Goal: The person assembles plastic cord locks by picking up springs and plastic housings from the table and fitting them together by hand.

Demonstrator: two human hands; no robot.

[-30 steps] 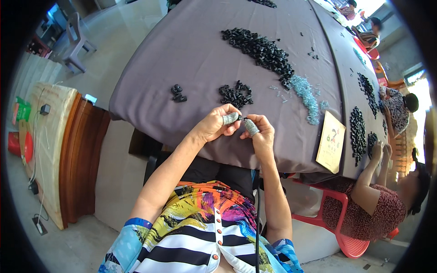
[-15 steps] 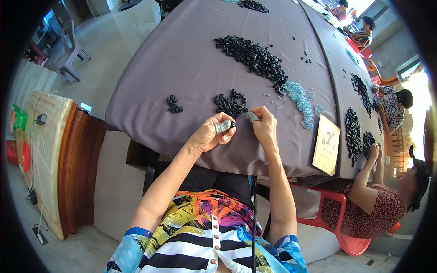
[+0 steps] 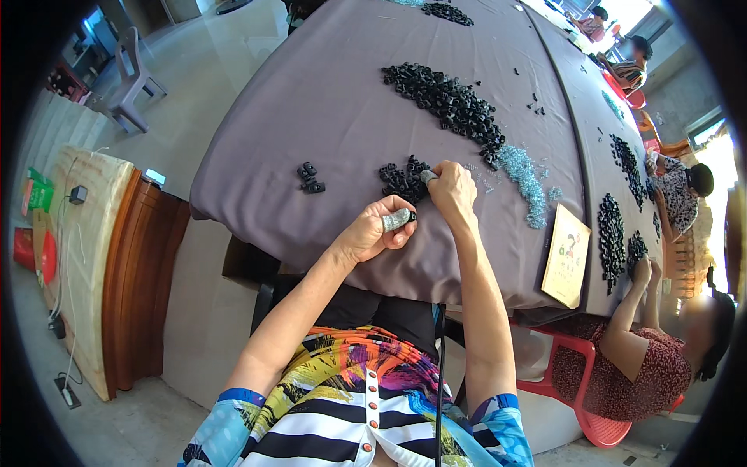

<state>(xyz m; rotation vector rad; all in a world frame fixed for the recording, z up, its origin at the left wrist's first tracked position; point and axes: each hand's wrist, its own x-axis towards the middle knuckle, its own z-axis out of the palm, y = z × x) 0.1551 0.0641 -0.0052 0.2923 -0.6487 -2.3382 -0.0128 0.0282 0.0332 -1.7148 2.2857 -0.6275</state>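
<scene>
My left hand (image 3: 378, 230) is closed near the table edge, with a grey wrap round its thumb. It pinches a small black plastic part (image 3: 412, 216). Beyond it lies a small heap of black plastic parts (image 3: 401, 180). At the right side of this heap my right hand (image 3: 454, 191) is closed, its wrapped grey fingertip against the parts. Whether anything is pinched there is hidden. Further off spreads a larger pile of black parts (image 3: 443, 100), and a bluish pile of tiny springs (image 3: 523, 185) adjoins it. A few bigger black pieces (image 3: 311, 179) sit apart on the left.
A brownish-grey cloth covers the table (image 3: 264, 148). A tan booklet (image 3: 566, 257) lies near the front edge on the right. Beside it a co-worker (image 3: 622, 342) on a red chair (image 3: 580, 381) handles black parts. A wooden counter (image 3: 140, 288) stands at the left.
My right hand has moved away from my left hand, forward to the small heap. My left hand still pinches the black part. The whole view has shifted slightly.
</scene>
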